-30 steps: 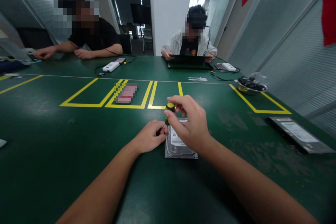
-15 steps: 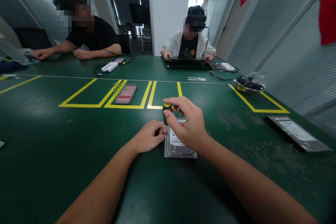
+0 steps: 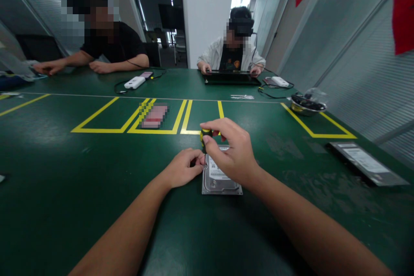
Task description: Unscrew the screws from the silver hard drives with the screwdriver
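Observation:
A silver hard drive with a white label lies flat on the green table in front of me. My right hand grips the short black-and-yellow handle of a screwdriver, held upright over the drive's left edge. At that same edge, the fingers of my left hand are pinched together, close under the handle. Whether they hold the screwdriver's shaft, a screw or the drive's rim is hidden. My right hand covers the upper right part of the drive.
Another drive-like metal unit lies at right. Behind it stands a metal bowl of dark items. Yellow tape marks boxes; one holds a blurred pinkish thing. Two people sit across the table, one holding a dark flat panel.
The screwdriver handle has turned a little in my right hand's fingers, its yellow parts showing differently. My left hand and the hard drive stay in place.

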